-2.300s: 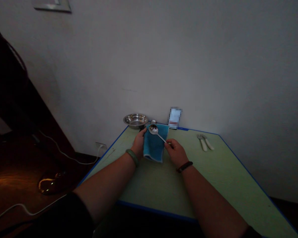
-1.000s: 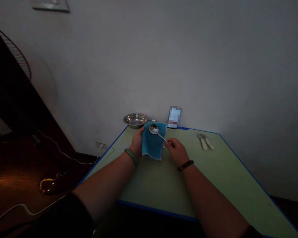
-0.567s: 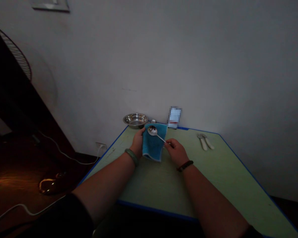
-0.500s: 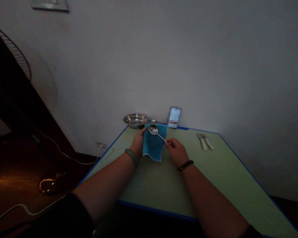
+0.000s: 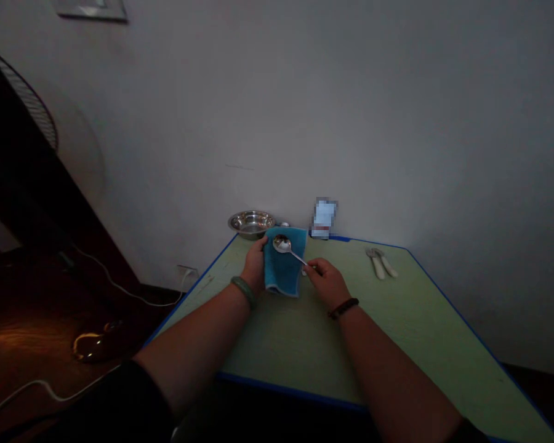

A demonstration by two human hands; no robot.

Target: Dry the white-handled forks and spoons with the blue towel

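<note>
My right hand pinches the steel spoon by its handle, the bowl above the blue towel, which my left hand clamps at its edge — if my pinch slips, the spoon could drop, skid off the towel and clatter onto the tabletop.

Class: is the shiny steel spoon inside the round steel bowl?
No, the right hand holds the steel spoon above a blue towel, apart from the steel bowl.

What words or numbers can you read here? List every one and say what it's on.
Pale blue packet behind the table: blurred, unreadable, only a reddish band shows.
Spoon: no text visible.
Blue towel: no text visible.
No other text can be read.
</note>
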